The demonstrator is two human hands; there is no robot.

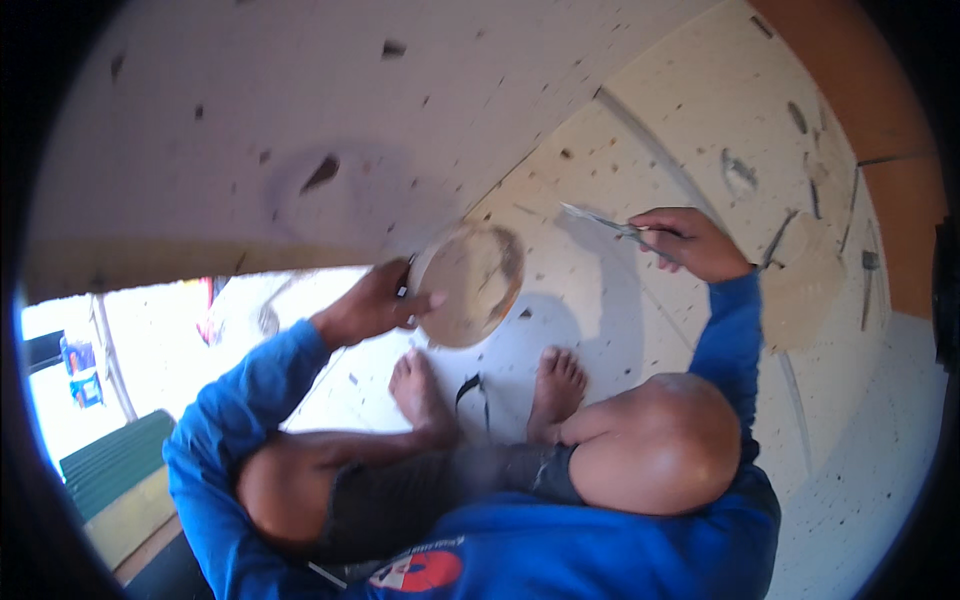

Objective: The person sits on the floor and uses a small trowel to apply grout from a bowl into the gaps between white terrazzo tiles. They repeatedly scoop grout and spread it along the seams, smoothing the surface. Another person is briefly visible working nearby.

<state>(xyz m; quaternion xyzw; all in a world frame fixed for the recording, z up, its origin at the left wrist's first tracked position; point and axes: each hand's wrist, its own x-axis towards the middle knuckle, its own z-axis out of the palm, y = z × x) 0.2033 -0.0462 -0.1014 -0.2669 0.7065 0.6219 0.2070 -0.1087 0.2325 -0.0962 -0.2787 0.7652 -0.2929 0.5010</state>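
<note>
My left hand grips the left edge of a round, pale, shallow disc or dish, with the thumb over its rim. A darker brownish smear runs along the disc's right side; whether it is flat or hollow I cannot tell. Off to the right, my right hand is closed around the handle of a slim knife-like tool. Its pale, narrow tip points left toward the disc, apart from it. The tool's exact kind is not clear.
My bare feet rest on a pale surface speckled with dark flecks. Between them lies a thin black strip. A pale speckled panel rises ahead, an orange-brown panel right. Bright opening at left, with a green corrugated sheet.
</note>
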